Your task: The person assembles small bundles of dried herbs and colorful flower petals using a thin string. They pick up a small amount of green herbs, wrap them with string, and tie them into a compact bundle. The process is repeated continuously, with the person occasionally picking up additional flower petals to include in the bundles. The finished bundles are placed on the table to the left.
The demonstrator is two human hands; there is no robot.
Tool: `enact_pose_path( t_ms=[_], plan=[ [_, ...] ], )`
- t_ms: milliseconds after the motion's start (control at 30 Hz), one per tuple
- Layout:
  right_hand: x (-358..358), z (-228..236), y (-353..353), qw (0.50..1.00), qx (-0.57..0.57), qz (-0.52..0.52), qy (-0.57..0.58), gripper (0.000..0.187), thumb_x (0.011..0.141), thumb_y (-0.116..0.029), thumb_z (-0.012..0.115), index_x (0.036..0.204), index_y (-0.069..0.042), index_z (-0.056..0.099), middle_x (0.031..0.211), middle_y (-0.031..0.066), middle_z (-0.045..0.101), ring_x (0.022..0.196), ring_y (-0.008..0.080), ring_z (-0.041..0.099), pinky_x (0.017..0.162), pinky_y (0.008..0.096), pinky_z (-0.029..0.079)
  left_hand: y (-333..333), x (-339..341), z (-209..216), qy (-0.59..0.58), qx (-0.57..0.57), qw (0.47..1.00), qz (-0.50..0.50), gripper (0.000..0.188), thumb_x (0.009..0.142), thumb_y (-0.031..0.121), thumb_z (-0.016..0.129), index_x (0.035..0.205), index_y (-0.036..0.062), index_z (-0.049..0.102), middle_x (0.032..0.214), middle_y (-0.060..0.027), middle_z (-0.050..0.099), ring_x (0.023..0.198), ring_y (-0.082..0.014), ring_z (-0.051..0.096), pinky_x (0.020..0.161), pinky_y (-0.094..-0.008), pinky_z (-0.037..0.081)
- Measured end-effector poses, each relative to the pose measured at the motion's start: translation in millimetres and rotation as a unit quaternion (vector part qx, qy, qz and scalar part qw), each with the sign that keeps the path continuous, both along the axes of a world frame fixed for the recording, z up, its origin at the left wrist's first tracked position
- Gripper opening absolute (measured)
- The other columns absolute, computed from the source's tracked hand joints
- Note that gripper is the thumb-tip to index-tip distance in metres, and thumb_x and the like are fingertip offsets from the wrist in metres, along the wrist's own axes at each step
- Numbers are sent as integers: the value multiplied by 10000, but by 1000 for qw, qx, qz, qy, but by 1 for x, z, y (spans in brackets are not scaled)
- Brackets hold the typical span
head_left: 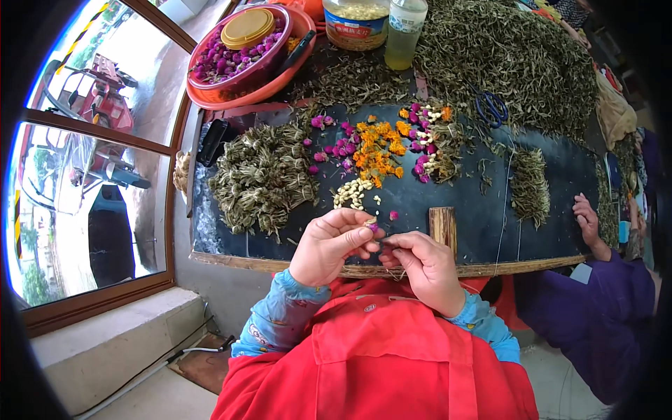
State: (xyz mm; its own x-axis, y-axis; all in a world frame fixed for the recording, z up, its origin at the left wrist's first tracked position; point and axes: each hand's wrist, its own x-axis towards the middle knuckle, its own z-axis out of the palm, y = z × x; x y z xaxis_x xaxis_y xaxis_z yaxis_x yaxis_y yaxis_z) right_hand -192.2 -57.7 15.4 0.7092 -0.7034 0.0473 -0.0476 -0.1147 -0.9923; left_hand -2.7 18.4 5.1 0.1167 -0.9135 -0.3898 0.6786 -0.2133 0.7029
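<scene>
My left hand (329,246) pinches a small purple flower bud (372,226) between thumb and fingertips just above the near edge of the dark work board (476,210). My right hand (427,269) is closed next to it, fingertips meeting the left hand's; what it pinches is too small to tell. Ahead of my hands lie pale small buds (352,192), orange petals (378,150), scattered purple flowers (336,143) and a heap of bundled green dried leaves (262,175).
A small wooden block (442,225) stands right of my hands. A pink basin (238,59) with purple flowers and a yellow lid sits far left. A jar (355,21), bottle (404,31), blue scissors (491,106) and a large leaf pile (511,49) lie behind. Another person's hand (588,224) rests at right.
</scene>
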Motion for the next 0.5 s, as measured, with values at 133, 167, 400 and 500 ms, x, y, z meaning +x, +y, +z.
enact_pose_path(
  t_ms=[133,167,400,500],
  plan=[
    [-2,6,3,999,39,-12,25,140,937,33,585,1063,35,646,901,91,677,710,134,686,647,254,572,0,-3,-4,41,11,999,10,100,934,34,627,1033,28,642,964,-142,703,761,-146,672,625,-248,560],
    [-4,6,3,998,45,-18,28,138,933,25,596,1059,33,652,876,83,677,685,121,673,620,248,559,-1,-3,-4,54,12,998,14,96,933,37,629,1028,30,645,961,-140,703,751,-142,667,620,-247,557],
    [-6,3,6,998,43,-27,41,149,916,-1,637,1059,18,673,783,57,671,600,78,618,527,228,501,4,-6,-4,53,20,998,9,104,916,47,661,1016,20,672,937,-103,710,747,-130,667,619,-236,538],
    [-6,2,6,999,21,-24,38,151,912,4,638,1058,17,676,793,62,671,596,82,619,523,231,501,5,-7,-5,8,-7,1000,7,89,897,4,666,986,3,670,923,-113,708,734,-137,670,627,-239,549]
  ],
)
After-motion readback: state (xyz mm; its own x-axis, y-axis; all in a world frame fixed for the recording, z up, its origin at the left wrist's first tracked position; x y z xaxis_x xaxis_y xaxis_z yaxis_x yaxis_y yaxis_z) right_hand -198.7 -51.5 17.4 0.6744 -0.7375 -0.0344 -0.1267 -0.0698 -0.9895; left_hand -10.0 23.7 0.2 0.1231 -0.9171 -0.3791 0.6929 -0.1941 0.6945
